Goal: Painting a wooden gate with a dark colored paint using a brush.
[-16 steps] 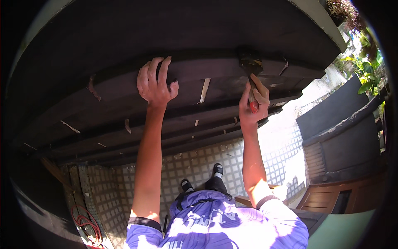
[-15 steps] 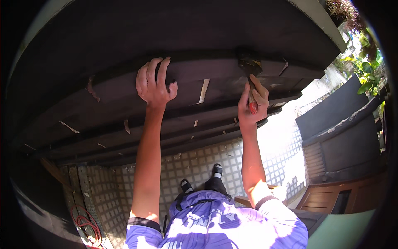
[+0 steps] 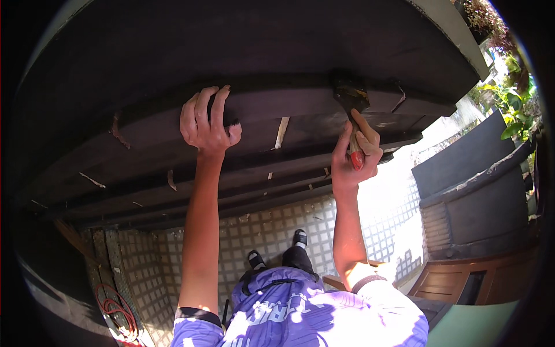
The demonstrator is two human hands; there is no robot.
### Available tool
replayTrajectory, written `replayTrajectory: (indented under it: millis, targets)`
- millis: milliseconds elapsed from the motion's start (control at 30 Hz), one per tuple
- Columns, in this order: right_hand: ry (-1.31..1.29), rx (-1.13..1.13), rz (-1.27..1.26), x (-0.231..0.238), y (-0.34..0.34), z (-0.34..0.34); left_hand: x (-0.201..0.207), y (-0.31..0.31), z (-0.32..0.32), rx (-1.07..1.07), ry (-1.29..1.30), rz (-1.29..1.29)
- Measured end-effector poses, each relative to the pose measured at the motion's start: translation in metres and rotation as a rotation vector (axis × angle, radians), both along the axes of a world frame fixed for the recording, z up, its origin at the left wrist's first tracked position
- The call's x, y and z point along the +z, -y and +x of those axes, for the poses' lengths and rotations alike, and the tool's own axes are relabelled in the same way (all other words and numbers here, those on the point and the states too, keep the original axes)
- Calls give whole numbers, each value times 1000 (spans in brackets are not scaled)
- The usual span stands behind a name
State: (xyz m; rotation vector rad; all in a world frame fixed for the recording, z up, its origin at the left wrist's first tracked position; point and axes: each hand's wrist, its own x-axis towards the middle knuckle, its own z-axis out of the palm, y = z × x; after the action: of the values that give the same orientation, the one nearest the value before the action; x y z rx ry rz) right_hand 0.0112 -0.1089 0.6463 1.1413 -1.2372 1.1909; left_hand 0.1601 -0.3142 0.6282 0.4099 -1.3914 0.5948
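A paintbrush (image 3: pixel 356 158) with a red-ended handle is gripped in my right hand (image 3: pixel 356 151). Its dark, paint-covered head rests against the stepped edge of a large black surface (image 3: pixel 260 46). Farther left, my left hand (image 3: pixel 207 122) lies over the same edge with fingers bent apart and nothing held in it; its thumb bears a dark smear. Between my hands a pale bare strip (image 3: pixel 282 132) shows on the dark ledge. Other light marks, such as a streak (image 3: pixel 119 130) left of my left hand, dot the ledges.
Below lies a tiled floor (image 3: pixel 231 237), where my sandalled feet stand. A red coiled hose or cable (image 3: pixel 118 315) hangs by wooden posts (image 3: pixel 118 260) at lower left. On the right are dark panels (image 3: pixel 468 168), a brown wooden door (image 3: pixel 442 283) and green plants (image 3: pixel 511 107).
My left hand has shifted slightly left and down in the picture. My right hand and the brush sit a little lower, with the brush still against the edge.
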Motion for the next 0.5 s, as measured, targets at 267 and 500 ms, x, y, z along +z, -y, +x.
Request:
replayTrajectory:
  millis: [267, 500]
  targets:
    - [26, 80, 0, 5, 2, -4, -1, 0, 0, 11, -5, -7]
    - [102, 104, -21, 2, -5, -10, -1, -2, -1, 31, 7, 0]
